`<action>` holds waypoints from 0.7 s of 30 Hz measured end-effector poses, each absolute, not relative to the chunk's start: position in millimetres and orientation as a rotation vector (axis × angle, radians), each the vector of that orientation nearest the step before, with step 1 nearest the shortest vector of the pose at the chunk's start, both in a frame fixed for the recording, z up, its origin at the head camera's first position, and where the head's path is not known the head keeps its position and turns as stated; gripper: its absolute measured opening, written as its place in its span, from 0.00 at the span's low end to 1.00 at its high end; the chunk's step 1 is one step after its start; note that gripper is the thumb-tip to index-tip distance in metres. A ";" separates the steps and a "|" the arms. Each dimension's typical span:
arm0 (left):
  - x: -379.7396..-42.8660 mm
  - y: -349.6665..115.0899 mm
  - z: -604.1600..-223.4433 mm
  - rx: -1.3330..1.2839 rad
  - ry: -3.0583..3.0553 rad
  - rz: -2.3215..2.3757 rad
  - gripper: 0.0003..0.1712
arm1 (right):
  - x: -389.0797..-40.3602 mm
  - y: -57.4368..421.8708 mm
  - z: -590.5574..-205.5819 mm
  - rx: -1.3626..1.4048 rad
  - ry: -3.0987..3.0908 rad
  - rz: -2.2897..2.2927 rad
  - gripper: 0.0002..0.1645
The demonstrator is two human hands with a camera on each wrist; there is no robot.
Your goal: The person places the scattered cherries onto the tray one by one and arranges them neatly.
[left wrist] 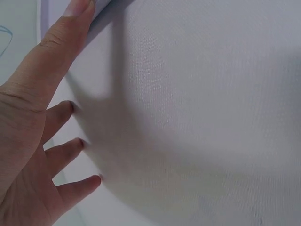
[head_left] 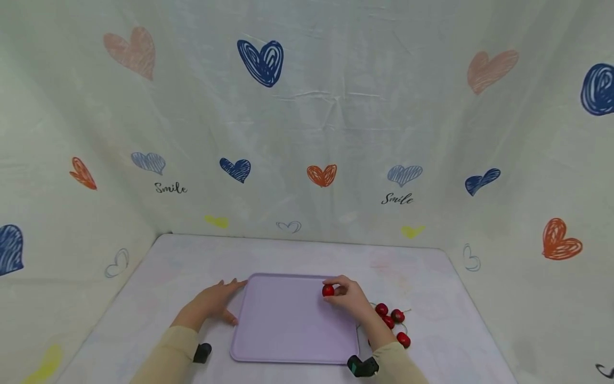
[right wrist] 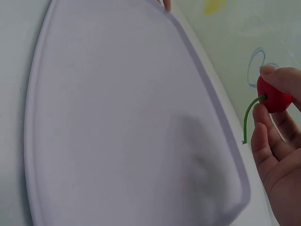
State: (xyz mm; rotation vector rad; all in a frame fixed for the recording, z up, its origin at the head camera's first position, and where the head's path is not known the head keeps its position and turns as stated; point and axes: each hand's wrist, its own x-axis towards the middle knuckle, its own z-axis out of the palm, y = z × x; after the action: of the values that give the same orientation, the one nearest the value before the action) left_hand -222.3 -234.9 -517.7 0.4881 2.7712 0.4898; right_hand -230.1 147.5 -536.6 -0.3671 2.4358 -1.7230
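Note:
My right hand (head_left: 346,296) pinches a red cherry (head_left: 328,290) between thumb and fingers, above the far right part of a light purple tray (head_left: 292,325). In the right wrist view the cherry (right wrist: 273,94) shows a green stem hanging down. My left hand (head_left: 214,303) is at the tray's left side with its fingers spread; the fingertips reach the far left corner and the thumb is by the left rim. Seen from the left wrist, that hand (left wrist: 37,127) has its thumb at the tray edge and its other fingers extended over the white table surface.
Several red cherries (head_left: 397,316) with stems lie on the white table (head_left: 446,320) right of the tray, partly behind my right forearm. A pale curtain (head_left: 307,122) printed with hearts hangs behind and beside the table. Black devices (head_left: 363,366) sit at both wrists.

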 end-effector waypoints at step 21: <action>-225.1 -239.0 -527.8 0.432 2.773 0.492 0.58 | -221.5 65.8 -545.6 -0.412 2.016 -2.116 0.17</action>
State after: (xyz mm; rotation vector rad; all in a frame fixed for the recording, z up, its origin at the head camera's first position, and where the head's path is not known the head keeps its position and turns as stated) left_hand -225.1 -239.0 -527.8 0.4325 2.7732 0.4922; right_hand -221.5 65.8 -545.6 -0.4119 2.0162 -2.1164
